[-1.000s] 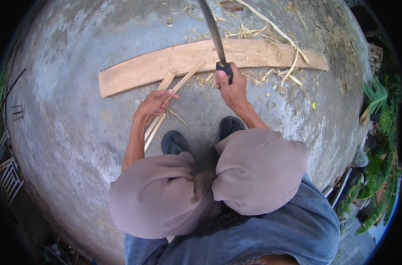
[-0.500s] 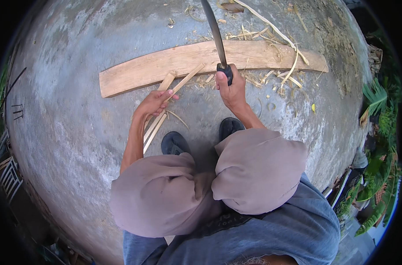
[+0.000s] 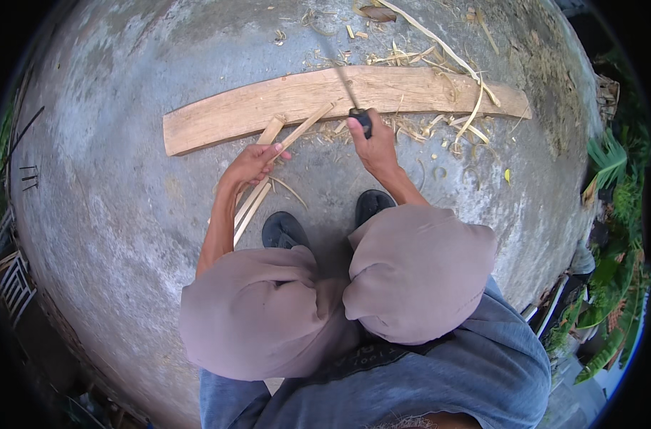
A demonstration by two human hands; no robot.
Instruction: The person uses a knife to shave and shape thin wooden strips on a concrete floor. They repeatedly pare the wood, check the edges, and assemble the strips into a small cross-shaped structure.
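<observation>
Blade (image 3: 345, 81) farther left than before: slim, blurred, on black handle (image 3: 360, 123)

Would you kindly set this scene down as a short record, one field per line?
left hand: closed around a thin wooden strip
right hand: grips the black handle of a blade, motion-blurred
plank: lies on the concrete
shavings: scattered around the plank
footwear: dark, between the forearms
</observation>
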